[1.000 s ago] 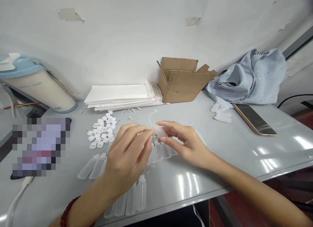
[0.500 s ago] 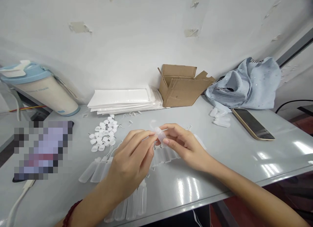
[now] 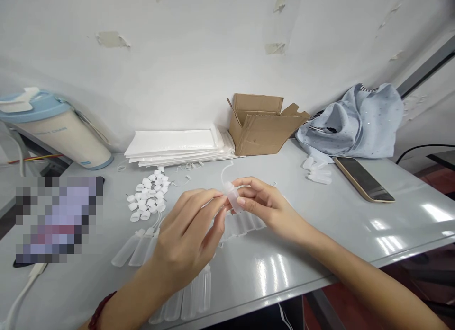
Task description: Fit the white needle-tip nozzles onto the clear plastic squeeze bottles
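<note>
A small translucent plastic bottle (image 3: pixel 233 198) with a thin white tube (image 3: pixel 224 173) curving up from its top is between my hands. My right hand (image 3: pixel 265 204) grips its side with thumb and fingers. The fingertips of my left hand (image 3: pixel 194 226) are pinched against its left side near the neck; their exact contact is partly hidden. Under my hands lies a row of similar bottles (image 3: pixel 245 223), partly covered. More bottles with tubes (image 3: pixel 128 248) lie left of my left wrist, and others (image 3: pixel 190 299) lie by the table's front edge.
A pile of small white caps (image 3: pixel 147 195) lies left of centre. Behind are white sheets (image 3: pixel 174 140), an open cardboard box (image 3: pixel 263 133) and a blue cloth (image 3: pixel 369 121). A phone (image 3: pixel 364 178) and small translucent pieces (image 3: pixel 318 171) lie right; a tumbler (image 3: pixel 71 136) leans left.
The thin tube on the held bottle, blurred and low before, now shows clearly and stands higher. Both hands stay around the bottle. The whole view has shifted slightly.
</note>
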`<state>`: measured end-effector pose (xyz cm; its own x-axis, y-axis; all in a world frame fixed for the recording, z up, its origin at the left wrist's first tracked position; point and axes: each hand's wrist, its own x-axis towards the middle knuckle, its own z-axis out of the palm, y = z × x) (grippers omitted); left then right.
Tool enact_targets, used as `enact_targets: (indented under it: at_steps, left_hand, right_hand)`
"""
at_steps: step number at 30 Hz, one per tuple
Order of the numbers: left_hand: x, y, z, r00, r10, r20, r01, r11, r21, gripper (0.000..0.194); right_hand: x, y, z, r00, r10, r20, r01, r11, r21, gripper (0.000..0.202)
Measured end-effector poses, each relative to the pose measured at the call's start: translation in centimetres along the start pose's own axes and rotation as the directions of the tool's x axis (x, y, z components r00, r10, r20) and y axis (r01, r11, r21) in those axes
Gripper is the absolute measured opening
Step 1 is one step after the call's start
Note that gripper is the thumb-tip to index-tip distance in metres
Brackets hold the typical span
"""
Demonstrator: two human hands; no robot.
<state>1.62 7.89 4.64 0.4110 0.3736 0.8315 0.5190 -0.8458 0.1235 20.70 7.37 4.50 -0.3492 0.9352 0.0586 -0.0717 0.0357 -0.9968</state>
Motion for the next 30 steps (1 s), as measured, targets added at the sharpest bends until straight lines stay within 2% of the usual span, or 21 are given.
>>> enact_targets:
  at_steps: [5, 8, 15, 20, 22, 24, 27, 30]
  left_hand:
    - [-0.4, -0.3, 0.5, 0.994, 0.014, 0.11, -0.015, 1.0, 0.007, 0.037]
    - [-0.7, -0.3, 0.8, 0.987, -0.001, 0.161, -0.003, 1.0, 0.024, 0.038]
    - [-1.1, -0.1, 1.0, 0.987, -0.021, 0.157, 0.015, 0.999, 0.041, 0.037]
    - [-1.0, 0.2, 1.0, 0.985, -0.068, 0.161, 0.072, 0.997, -0.017, 0.033]
    - [-0.6, 0.2, 0.5, 0.978, -0.067, 0.198, 0.082, 0.994, -0.066, 0.033]
    - [-0.2, 0.2, -0.4, 0.966, -0.049, 0.254, 0.082, 0.989, -0.123, 0.034]
    - [0.2, 0.6, -2.4, 0.922, -0.03, 0.387, 0.126, 0.966, -0.224, 0.037]
    - [-0.5, 1.8, -4.4, 0.817, -0.009, 0.577, 0.253, 0.904, -0.345, 0.042]
  right_hand:
    - [0.1, 0.1, 0.1, 0.997, 0.025, 0.079, -0.034, 0.992, 0.12, 0.018]
    - [0.1, 0.1, 0.1, 0.995, 0.04, 0.087, -0.054, 0.985, 0.163, 0.02]
    - [0.4, 0.4, -0.2, 0.986, 0.085, 0.14, -0.113, 0.973, 0.199, 0.024]
    - [0.7, 0.1, -0.6, 0.971, 0.147, 0.19, -0.177, 0.973, 0.148, 0.02]
    - [0.8, 0.1, -1.0, 0.988, 0.129, 0.082, -0.136, 0.987, 0.083, 0.017]
    - [1.0, 0.2, -1.6, 0.992, 0.047, -0.12, -0.047, 0.999, 0.006, 0.019]
    - [1.4, 0.3, -3.2, 0.925, -0.09, -0.368, 0.067, 0.995, -0.075, 0.02]
    - [1.8, 0.0, -5.1, 0.855, -0.151, -0.497, 0.119, 0.988, -0.095, 0.015]
